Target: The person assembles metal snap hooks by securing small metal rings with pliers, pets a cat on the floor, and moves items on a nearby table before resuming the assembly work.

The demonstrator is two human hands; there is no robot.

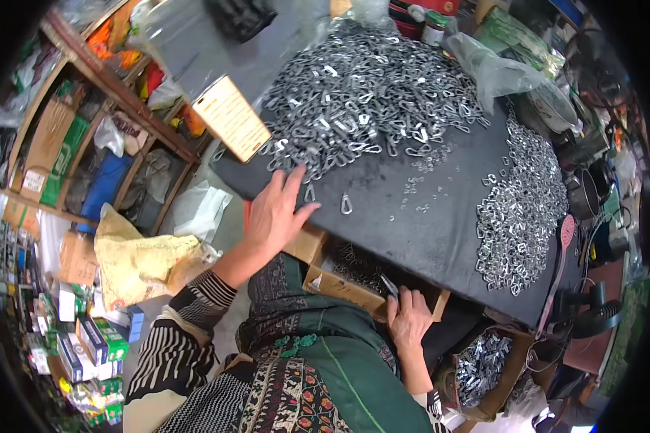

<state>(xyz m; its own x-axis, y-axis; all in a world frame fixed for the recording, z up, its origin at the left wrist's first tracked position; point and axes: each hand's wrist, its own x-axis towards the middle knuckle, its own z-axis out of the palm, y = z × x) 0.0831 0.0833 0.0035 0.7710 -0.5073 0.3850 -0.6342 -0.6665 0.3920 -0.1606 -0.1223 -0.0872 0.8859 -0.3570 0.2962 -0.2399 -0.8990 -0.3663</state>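
Note:
My left hand [273, 215] is at the near left edge of the black table [426, 224], its fingers spread and nothing in them. Its fingertips are by the edge of a large heap of silver metal clips [368, 94], perhaps snap hooks. Two loose clips lie beside the hand, one of them a single clip [347, 204] out on the bare tabletop. Below the table edge, my right hand [409, 317] is closed at an open cardboard box [347, 290] with small dark metal pieces inside. A slim dark metal piece [389, 285] sticks out from its fingers; its kind is unclear.
A phone with a lit screen [232, 119] lies left of the heap. Small metal rings [516, 224] are piled at the right, beside a pink long-handled paddle [567, 232]. Another box [509, 361] of metal parts stands lower right. Shelves [72, 130] line the left side.

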